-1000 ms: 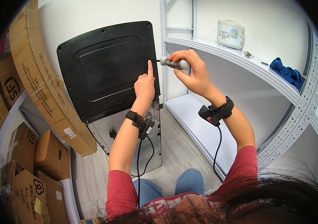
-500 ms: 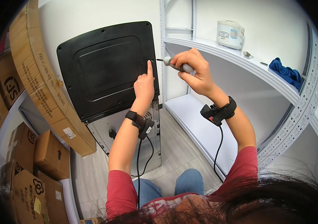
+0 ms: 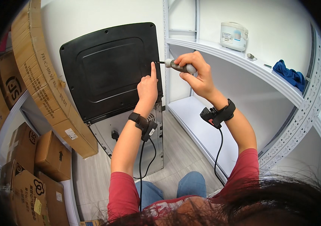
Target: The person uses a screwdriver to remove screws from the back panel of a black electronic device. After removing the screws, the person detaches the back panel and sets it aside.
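Observation:
A black plastic panel (image 3: 111, 64) with screw holes around its rim stands upright on top of a grey metal appliance cabinet (image 3: 130, 132). My left hand (image 3: 147, 89) rests against the panel's right part; its index finger is stretched out to a hole near the right edge, the other fingers are curled, and it holds nothing. In my right hand (image 3: 199, 71) is a screwdriver (image 3: 183, 67) with a grey handle, gripped by the fingers and thumb. Its shaft points left, and the tip is at that hole beside my left fingertip. Any screw there is too small to make out.
On the right, a white metal shelf (image 3: 269, 66) bears a rice cooker (image 3: 234, 37), a small grey object (image 3: 250, 56) and blue cloth (image 3: 289, 74). A tall cardboard carton (image 3: 47, 83) leans at the left, near stacked boxes (image 3: 53, 155). Cables hang from both wrist straps.
The screwdriver tip has moved slightly left, onto the hole at the panel's right edge. My left index finger stays by the hole. The whole view has shifted a little.

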The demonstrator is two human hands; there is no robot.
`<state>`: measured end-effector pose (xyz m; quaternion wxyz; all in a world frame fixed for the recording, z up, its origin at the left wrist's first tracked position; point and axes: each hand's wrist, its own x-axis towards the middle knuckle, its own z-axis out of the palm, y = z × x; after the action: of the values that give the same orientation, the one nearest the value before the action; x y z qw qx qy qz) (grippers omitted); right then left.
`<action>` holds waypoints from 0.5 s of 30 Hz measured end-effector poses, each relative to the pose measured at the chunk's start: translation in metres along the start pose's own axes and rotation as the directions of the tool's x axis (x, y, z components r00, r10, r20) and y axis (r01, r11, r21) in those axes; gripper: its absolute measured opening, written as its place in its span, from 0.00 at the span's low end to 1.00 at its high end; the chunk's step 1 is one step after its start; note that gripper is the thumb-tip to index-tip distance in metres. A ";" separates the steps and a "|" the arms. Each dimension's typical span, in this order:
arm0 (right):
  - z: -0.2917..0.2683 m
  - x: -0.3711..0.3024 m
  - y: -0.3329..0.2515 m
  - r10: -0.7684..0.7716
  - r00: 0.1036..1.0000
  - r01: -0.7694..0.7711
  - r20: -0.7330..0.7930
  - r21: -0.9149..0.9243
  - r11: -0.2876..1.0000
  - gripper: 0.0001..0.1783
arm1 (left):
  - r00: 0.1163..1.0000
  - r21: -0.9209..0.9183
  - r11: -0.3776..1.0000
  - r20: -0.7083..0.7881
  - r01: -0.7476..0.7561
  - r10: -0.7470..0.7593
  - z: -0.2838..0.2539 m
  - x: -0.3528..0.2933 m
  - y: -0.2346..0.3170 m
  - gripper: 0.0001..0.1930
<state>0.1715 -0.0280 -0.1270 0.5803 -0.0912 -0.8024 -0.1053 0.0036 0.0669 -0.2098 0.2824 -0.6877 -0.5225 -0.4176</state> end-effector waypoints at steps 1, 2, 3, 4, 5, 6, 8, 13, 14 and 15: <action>0.000 0.000 0.001 0.007 1.000 -0.007 -0.001 0.003 1.000 0.13 | 1.000 0.002 1.000 0.002 0.000 0.000 0.000 0.000 0.000 0.37; 0.001 0.000 0.001 0.009 1.000 -0.009 -0.004 0.006 1.000 0.13 | 1.000 0.002 1.000 -0.001 0.000 0.000 0.000 0.000 -0.001 0.37; 0.001 0.000 0.000 0.011 1.000 -0.010 -0.007 0.008 1.000 0.13 | 1.000 0.001 1.000 -0.004 -0.001 0.001 0.001 0.000 -0.001 0.37; 0.002 0.001 0.000 0.012 1.000 -0.012 -0.011 0.010 1.000 0.13 | 1.000 0.000 1.000 -0.008 -0.002 0.002 0.001 0.000 -0.002 0.37; 0.002 0.000 0.001 0.014 1.000 -0.014 -0.016 0.009 1.000 0.13 | 1.000 -0.004 1.000 -0.010 -0.003 0.003 0.001 0.000 -0.002 0.37; 0.003 -0.001 0.002 0.016 1.000 -0.016 -0.022 0.008 1.000 0.12 | 1.000 -0.009 1.000 -0.014 -0.005 0.005 0.001 -0.001 -0.001 0.37; 0.003 -0.001 0.003 0.020 0.999 -0.020 -0.029 0.010 1.000 0.12 | 1.000 -0.010 1.000 -0.013 -0.006 0.005 0.000 -0.001 -0.001 0.37; 0.001 -0.001 0.004 0.054 0.997 -0.054 -0.046 0.010 0.999 0.11 | 1.000 -0.002 1.000 -0.002 0.000 0.000 0.000 0.000 0.000 0.38; 0.001 -0.001 0.004 0.056 0.997 -0.056 -0.046 0.009 0.998 0.11 | 1.000 -0.002 1.000 0.002 0.001 -0.001 0.000 0.000 0.000 0.38; 0.001 -0.001 0.003 0.058 0.997 -0.058 -0.046 0.009 0.998 0.11 | 1.000 -0.002 1.000 0.005 0.001 -0.001 0.000 0.000 0.000 0.38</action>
<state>0.1719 -0.0251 -0.1284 0.6019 -0.1098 -0.7862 -0.0874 0.0033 0.0672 -0.2099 0.2801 -0.6886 -0.5233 -0.4165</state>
